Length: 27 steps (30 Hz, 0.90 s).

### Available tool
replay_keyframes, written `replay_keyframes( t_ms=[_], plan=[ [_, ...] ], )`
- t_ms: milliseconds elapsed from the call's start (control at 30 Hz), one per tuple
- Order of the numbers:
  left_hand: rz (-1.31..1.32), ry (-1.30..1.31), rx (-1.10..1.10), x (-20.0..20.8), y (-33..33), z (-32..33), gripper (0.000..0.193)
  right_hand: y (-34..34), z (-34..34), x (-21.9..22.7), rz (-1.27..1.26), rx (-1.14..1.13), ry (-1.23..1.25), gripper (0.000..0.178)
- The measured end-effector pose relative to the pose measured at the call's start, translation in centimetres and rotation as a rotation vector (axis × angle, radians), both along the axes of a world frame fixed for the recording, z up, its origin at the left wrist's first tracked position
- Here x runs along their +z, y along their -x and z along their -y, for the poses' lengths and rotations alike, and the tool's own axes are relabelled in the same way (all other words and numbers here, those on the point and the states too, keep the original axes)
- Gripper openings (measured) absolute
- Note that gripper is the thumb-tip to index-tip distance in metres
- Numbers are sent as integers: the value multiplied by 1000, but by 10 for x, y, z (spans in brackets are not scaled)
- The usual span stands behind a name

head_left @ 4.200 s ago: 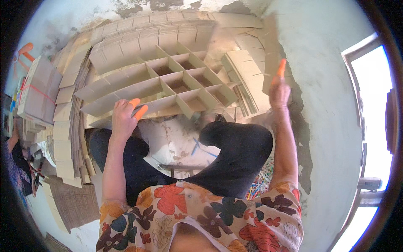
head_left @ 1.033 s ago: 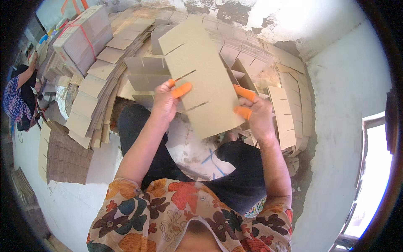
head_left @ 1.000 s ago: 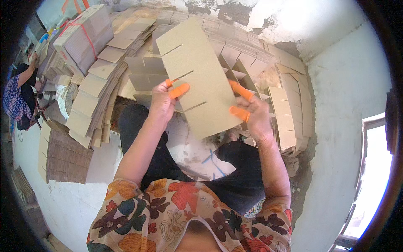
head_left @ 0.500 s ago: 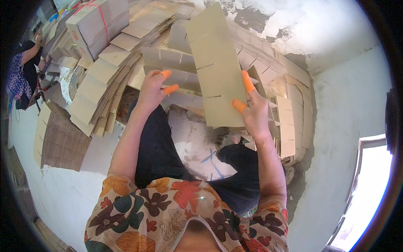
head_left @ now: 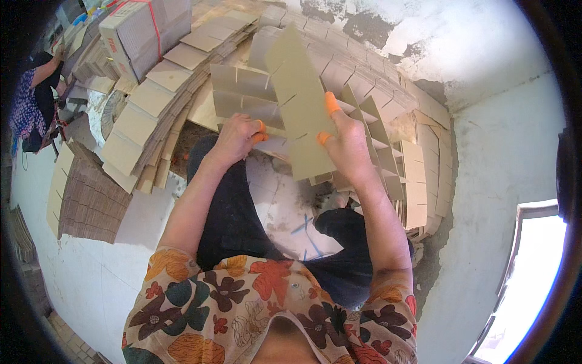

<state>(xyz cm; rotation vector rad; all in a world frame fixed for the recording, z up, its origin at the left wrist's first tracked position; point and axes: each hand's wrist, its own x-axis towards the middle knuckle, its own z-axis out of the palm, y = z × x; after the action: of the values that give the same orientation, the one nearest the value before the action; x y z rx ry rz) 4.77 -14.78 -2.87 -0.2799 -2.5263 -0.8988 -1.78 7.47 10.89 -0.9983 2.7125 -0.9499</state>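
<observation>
My right hand [head_left: 348,142], with orange finger covers on thumb and index finger, grips the right edge of a long slotted cardboard strip [head_left: 298,103]. The strip is raised at a tilt, with short slits across it. At the strip's left, my left hand [head_left: 239,139] is closed, its orange-tipped thumb and finger pinching the edge of a lower cardboard strip. Standing strips form a partly assembled cardboard divider grid [head_left: 239,79] behind the raised strip. More cells of crossed strips [head_left: 381,144] show to the right of my right hand.
Overlapping stacks of slotted cardboard [head_left: 148,85] curve along the left, with another bundle [head_left: 94,194] nearer. A strapped carton [head_left: 142,36] stands at the far left. Another person [head_left: 39,103] sits beyond it. More cardboard piles [head_left: 364,67] line the peeling wall at the back right.
The raised strip and my right hand have shifted left and the strip has turned more edge-on. My left hand has moved right and lower, its fingers closing from apart to a pinch.
</observation>
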Motion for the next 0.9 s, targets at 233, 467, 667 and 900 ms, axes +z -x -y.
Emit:
replay_keyframes(
  t_ms=[233,467,667,900],
  plan=[
    [-37,-1,-5,-3,1,-5,15,6,3,-10,-29,86,98,65],
    [0,-2,53,1,4,-11,16,18,17,-17,93,129,10,64],
    [0,27,14,4,7,-13,14,33,23,-75,-105,297,2,39],
    [-27,13,26,0,7,-11,12,25,24,-59,-88,238,23,25]
  ],
)
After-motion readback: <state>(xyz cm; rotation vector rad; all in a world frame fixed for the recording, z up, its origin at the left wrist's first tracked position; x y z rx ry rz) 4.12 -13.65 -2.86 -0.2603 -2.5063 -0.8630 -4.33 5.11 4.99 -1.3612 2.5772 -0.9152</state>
